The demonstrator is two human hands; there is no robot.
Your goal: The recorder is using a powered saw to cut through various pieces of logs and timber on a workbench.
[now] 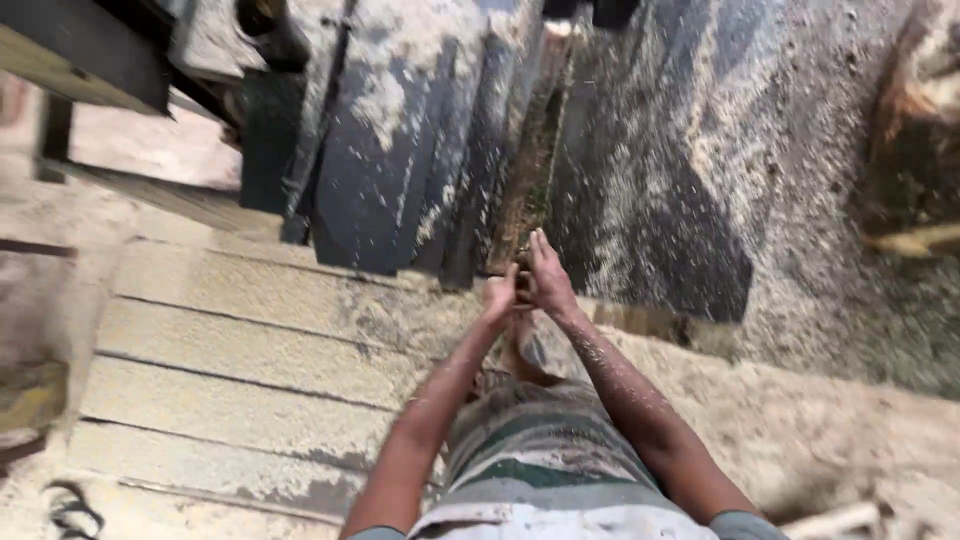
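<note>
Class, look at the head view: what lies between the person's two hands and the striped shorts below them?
In the head view, only the two sawdust-speckled forearms span from the left hand and right hand to the striped shorts.

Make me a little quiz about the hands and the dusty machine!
1. True or false: both hands meet at the near end of the narrow strip of wood.
2. What covers the dark machine bed? A) water B) sawdust C) paint
3. Fill in: under the left arm lie pale wooden ____.

Key:
1. True: the left hand and the right hand sit close together there.
2. B: sawdust.
3. Planks.
</note>
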